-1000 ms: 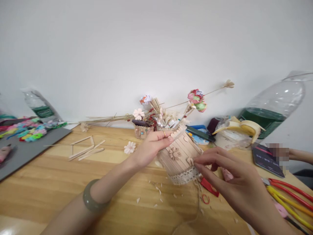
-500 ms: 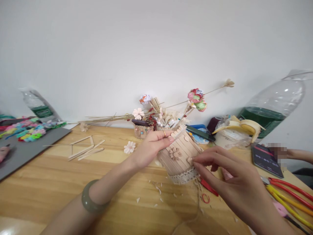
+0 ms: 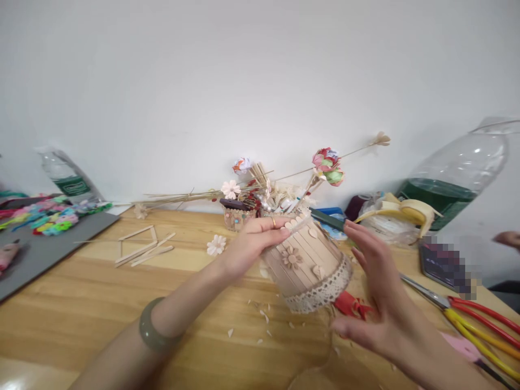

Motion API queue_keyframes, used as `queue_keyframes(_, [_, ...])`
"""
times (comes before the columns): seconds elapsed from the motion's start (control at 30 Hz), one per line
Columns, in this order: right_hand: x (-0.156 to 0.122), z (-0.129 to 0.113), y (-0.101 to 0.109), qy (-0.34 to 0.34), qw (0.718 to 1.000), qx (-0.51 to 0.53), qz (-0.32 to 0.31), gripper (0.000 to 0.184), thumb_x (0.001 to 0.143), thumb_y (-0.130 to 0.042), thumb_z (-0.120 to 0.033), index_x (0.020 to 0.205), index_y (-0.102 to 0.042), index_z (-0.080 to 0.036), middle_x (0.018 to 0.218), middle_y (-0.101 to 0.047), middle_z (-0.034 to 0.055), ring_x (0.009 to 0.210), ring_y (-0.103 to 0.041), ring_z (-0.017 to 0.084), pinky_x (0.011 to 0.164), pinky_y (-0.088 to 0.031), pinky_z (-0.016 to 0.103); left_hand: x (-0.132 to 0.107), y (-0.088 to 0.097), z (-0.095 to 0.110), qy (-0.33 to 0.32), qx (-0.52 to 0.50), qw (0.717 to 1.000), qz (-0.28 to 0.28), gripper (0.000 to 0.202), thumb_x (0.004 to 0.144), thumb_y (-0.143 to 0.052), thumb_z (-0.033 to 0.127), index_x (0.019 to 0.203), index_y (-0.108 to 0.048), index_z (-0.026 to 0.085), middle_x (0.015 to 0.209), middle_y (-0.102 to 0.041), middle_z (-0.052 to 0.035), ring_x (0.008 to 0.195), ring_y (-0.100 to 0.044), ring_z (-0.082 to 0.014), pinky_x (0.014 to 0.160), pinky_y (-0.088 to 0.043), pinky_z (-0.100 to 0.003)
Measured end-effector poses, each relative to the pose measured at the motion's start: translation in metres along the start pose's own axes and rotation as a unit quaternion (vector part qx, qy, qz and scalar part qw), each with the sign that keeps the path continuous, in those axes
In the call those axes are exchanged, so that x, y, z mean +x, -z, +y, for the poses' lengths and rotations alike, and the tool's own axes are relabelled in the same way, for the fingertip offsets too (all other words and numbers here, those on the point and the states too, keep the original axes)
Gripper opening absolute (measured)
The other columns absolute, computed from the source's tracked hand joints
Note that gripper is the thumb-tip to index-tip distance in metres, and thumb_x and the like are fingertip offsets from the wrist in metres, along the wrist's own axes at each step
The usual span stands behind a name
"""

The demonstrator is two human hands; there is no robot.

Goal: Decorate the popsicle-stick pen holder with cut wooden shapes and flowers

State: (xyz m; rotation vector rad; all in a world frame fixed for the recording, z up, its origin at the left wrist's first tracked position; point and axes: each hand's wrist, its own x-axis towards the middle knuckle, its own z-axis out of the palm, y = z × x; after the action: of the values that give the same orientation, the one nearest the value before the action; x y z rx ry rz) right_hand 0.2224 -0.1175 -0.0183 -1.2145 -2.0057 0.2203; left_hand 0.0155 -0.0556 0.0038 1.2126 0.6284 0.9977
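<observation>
My left hand (image 3: pixel 260 241) grips the upper rim of a tilted wooden-stick pot (image 3: pixel 303 271), thumb on the outside. The pot is covered in upright pale sticks, with a lace band (image 3: pixel 319 290) around its lower end. A light brown flower (image 3: pixel 292 258) and small petal-shaped pieces (image 3: pixel 318 271) sit on its side. Beside the pot's right side, my right hand (image 3: pixel 385 303) is open, thumb and fingers apart, with nothing in it. A red ribbon-like piece (image 3: pixel 351 304) shows between the pot and that hand.
Scissors (image 3: pixel 447 303) with red and yellow handles lie at the right, near a phone (image 3: pixel 442 265). Behind are dried and paper flowers (image 3: pixel 325 162), a banana peel (image 3: pixel 406 211) and a large bottle (image 3: pixel 455 168). Craft sticks (image 3: pixel 142 249) and a white flower (image 3: pixel 216 245) lie left. Another person's hand (image 3: pixel 507 238) shows far right.
My right hand has come off the small piece on the pot's side, moved right and opened. The pot is turned slightly. The other person's hand has drawn back from the phone.
</observation>
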Motion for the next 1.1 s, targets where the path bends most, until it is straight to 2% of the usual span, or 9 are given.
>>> queue_keyframes(0.03, [-0.001,0.001,-0.004,0.02,1.0,-0.02,0.003,0.091,0.068,-0.066,-0.056,0.141,-0.018,-0.028,0.148,-0.02,0.0116,0.135,-0.022,0.035,0.105,-0.03,0.057,0.0,0.0,-0.001,0.0,-0.003,1.0,0.004,0.019,0.067,-0.065,0.028,0.079,-0.071,0.014,0.074,-0.067,-0.0021,0.072,-0.058,-0.0131,0.068,-0.042,-0.021])
queue_keyframes(0.1, [-0.003,0.001,-0.012,0.051,0.997,-0.052,0.014,0.097,0.065,-0.072,-0.047,0.141,-0.016,-0.024,0.146,-0.022,0.0137,0.135,-0.024,0.033,0.106,-0.031,0.052,0.001,0.001,-0.002,0.0,-0.003,1.0,-0.002,0.021,0.065,-0.066,0.026,0.083,-0.07,0.016,0.077,-0.067,-0.0013,0.073,-0.058,-0.0131,0.066,-0.042,-0.021])
queue_keyframes(0.23, [-0.004,0.0,-0.018,0.088,0.993,-0.082,0.015,0.088,0.068,-0.07,-0.029,0.14,-0.019,-0.02,0.138,-0.036,0.0139,0.128,-0.037,0.028,0.103,-0.039,0.043,0.001,0.004,-0.001,0.063,0.073,0.99,-0.107,0.029,0.06,-0.075,0.026,0.086,-0.068,0.015,0.078,-0.067,-0.0008,0.07,-0.058,-0.0136,0.066,-0.045,-0.024])
queue_keyframes(0.43, [-0.002,0.001,-0.016,0.097,0.99,-0.1,-0.018,0.091,0.064,-0.072,-0.029,0.138,-0.021,-0.02,0.135,-0.039,0.0158,0.124,-0.043,0.031,0.095,-0.046,0.043,-0.001,0.006,0.003,0.113,0.142,0.964,-0.196,0.035,0.056,-0.078,0.02,0.089,-0.066,0.015,0.083,-0.067,0.0001,0.074,-0.059,-0.0124,0.073,-0.047,-0.025])
queue_keyframes(0.6, [-0.001,0.003,-0.021,0.07,0.991,-0.083,-0.075,0.095,0.065,-0.072,-0.03,0.139,-0.013,-0.024,0.138,-0.033,0.0164,0.129,-0.036,0.032,0.102,-0.039,0.049,0.001,0.004,-0.006,0.094,0.153,0.966,-0.186,0.042,0.056,-0.078,0.021,0.096,-0.067,0.018,0.089,-0.067,-0.002,0.08,-0.061,-0.0159,0.076,-0.048,-0.028])
queue_keyframes(0.77, [-0.005,0.001,-0.012,0.008,0.99,-0.058,-0.126,0.112,0.059,-0.077,-0.036,0.142,-0.002,-0.028,0.148,-0.016,0.0148,0.137,-0.021,0.035,0.106,-0.031,0.053,0.003,0.001,-0.012,0.069,0.152,0.97,-0.178,0.048,0.056,-0.078,0.022,0.102,-0.066,0.019,0.095,-0.068,-0.0043,0.089,-0.061,-0.0201,0.083,-0.047,-0.032])
queue_keyframes(0.87, [-0.006,-0.005,-0.004,-0.051,0.984,-0.022,-0.168,0.089,0.076,-0.06,-0.038,0.141,0.0,-0.035,0.153,-0.009,0.007,0.14,-0.011,0.031,0.107,-0.025,0.056,0.002,0.001,-0.011,0.067,0.168,0.969,-0.17,0.049,0.056,-0.078,0.023,0.103,-0.066,0.018,0.096,-0.068,-0.005,0.09,-0.061,-0.021,0.082,-0.047,-0.032])
queue_keyframes(0.97, [-0.006,-0.009,-0.003,-0.096,0.983,0.032,-0.154,0.061,0.088,-0.042,-0.041,0.138,-0.007,-0.04,0.153,-0.013,0.0011,0.14,-0.011,0.027,0.107,-0.025,0.056,0.001,0.001,-0.01,0.078,0.176,0.966,-0.171,0.049,0.055,-0.078,0.024,0.102,-0.066,0.018,0.095,-0.068,-0.0049,0.089,-0.061,-0.021,0.082,-0.047,-0.032])
queue_keyframes(1.1, [-0.007,-0.01,-0.01,-0.113,0.986,0.064,-0.109,0.051,0.089,-0.04,-0.046,0.134,-0.017,-0.036,0.15,-0.021,0.0023,0.14,-0.015,0.026,0.109,-0.024,0.051,0.0,-0.001,-0.01,0.078,0.156,0.968,-0.182,0.052,0.054,-0.078,0.021,0.104,-0.064,0.019,0.095,-0.067,-0.0036,0.088,-0.061,-0.0194,0.082,-0.046,-0.031])
